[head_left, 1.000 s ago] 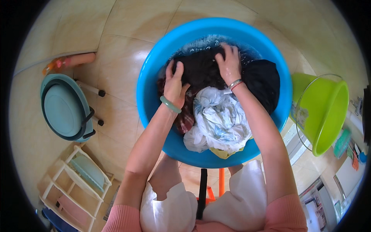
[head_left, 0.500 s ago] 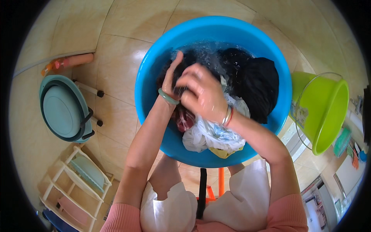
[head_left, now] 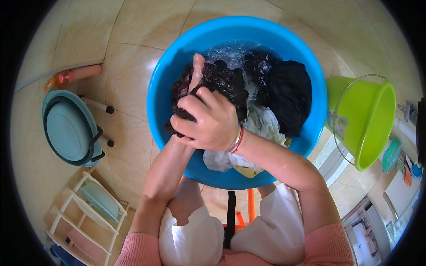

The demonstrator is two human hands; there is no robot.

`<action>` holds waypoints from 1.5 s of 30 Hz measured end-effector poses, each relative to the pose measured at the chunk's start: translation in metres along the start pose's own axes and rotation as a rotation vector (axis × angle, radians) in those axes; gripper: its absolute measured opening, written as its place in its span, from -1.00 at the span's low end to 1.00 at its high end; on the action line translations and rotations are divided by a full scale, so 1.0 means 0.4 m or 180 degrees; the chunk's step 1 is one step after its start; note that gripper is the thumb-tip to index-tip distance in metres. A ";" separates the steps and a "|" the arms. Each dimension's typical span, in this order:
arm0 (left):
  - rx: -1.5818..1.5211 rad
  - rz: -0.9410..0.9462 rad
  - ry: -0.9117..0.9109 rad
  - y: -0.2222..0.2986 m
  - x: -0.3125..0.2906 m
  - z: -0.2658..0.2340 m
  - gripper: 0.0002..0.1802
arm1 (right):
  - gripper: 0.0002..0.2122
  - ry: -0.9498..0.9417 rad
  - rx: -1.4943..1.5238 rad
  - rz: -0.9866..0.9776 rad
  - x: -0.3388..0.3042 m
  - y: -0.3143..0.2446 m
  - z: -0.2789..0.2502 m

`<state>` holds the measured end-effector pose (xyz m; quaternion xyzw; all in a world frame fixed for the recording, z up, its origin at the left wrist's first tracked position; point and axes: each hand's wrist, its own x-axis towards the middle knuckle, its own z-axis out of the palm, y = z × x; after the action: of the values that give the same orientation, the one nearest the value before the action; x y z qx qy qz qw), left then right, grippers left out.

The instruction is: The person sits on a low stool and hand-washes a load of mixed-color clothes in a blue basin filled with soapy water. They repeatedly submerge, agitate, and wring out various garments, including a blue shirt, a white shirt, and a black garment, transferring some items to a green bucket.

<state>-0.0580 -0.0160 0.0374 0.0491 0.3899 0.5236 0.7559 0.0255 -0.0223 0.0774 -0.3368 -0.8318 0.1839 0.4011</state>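
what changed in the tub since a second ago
The right hand moved left and nearer the body, its fingers now curled over the dark brown cloth by the left hand. The black cloth and white cloth remain in the blue tub, the green bucket beside it.

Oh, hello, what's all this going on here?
A person is handling wet laundry in a big blue tub. The right hand grips bunched dark brown cloth; the left hand is at the same cloth, mostly hidden. Bubbly water shows behind it. Black cloth and white cloth lie in the tub too, with a green bucket to the right.
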 end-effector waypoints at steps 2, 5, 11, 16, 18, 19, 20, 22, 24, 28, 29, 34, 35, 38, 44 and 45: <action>-0.0160 -0.0101 0.0111 -0.004 0.020 -0.008 -0.60 | -0.77 0.0165 0.0191 0.0044 0.012 0.020 -0.006; -0.0319 -0.0130 0.0388 -0.020 0.029 -0.036 -0.60 | -0.78 0.0217 0.0437 0.0199 0.014 0.045 -0.004; -0.0139 -0.0036 0.1187 -0.018 0.012 0.023 -0.63 | -0.84 0.0382 -0.0233 0.1341 -0.003 0.262 -0.001; 0.0416 0.0349 0.1044 0.034 0.039 -0.033 -0.65 | -0.77 0.0374 -0.0153 0.2277 -0.101 0.408 0.044; 0.0698 0.0168 0.1182 0.042 0.044 -0.053 -0.42 | -0.66 0.0338 -0.0147 0.2787 -0.132 0.470 0.045; 0.0815 0.0081 0.1301 0.039 0.045 -0.051 -0.28 | -0.62 0.0442 -0.0322 0.2808 -0.150 0.494 0.047; 0.1003 0.0033 0.0964 0.033 0.048 -0.090 -0.21 | -0.55 0.0390 -0.0466 0.2467 -0.152 0.467 0.067; 0.1090 0.0055 0.0982 0.012 0.050 -0.093 -0.22 | -0.64 -0.0468 -0.1109 0.1903 -0.180 0.399 0.079; 0.1168 -0.0029 0.1026 0.011 0.053 -0.100 -0.23 | -0.74 -0.1317 -0.1549 0.1618 -0.193 0.386 0.078; 0.1339 -0.0004 0.1200 0.018 0.041 -0.071 -0.21 | -0.68 -0.1407 -0.1497 0.2557 -0.141 0.418 0.089; 0.1393 0.0021 0.1318 0.017 0.015 -0.040 -0.20 | -0.67 -0.0862 -0.1030 0.2598 -0.132 0.421 0.076; 0.0477 -0.0213 0.1256 0.025 -0.072 -0.012 -0.13 | -0.70 0.0187 0.1512 0.2573 -0.017 0.259 -0.057; 0.0238 -0.0336 0.1071 0.027 -0.066 -0.010 -0.06 | -0.71 0.0199 0.1857 0.2465 0.006 0.208 -0.104; -0.0283 -0.0605 0.0546 0.049 -0.049 0.014 -0.09 | -0.69 0.0199 0.2715 0.1760 0.034 0.109 -0.193; -0.1265 -0.1170 0.0306 0.020 -0.052 0.018 -0.64 | -0.70 -0.0261 0.4079 0.1301 0.003 0.007 -0.268; -0.1009 -0.1232 0.0609 0.021 -0.076 0.036 -0.67 | -0.72 0.0067 0.4625 0.1600 -0.005 0.009 -0.267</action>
<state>-0.0596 -0.0327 0.0677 -0.1951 0.3749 0.4260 0.7999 0.1125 -0.0172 0.1396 -0.1694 -0.3966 0.7667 0.4757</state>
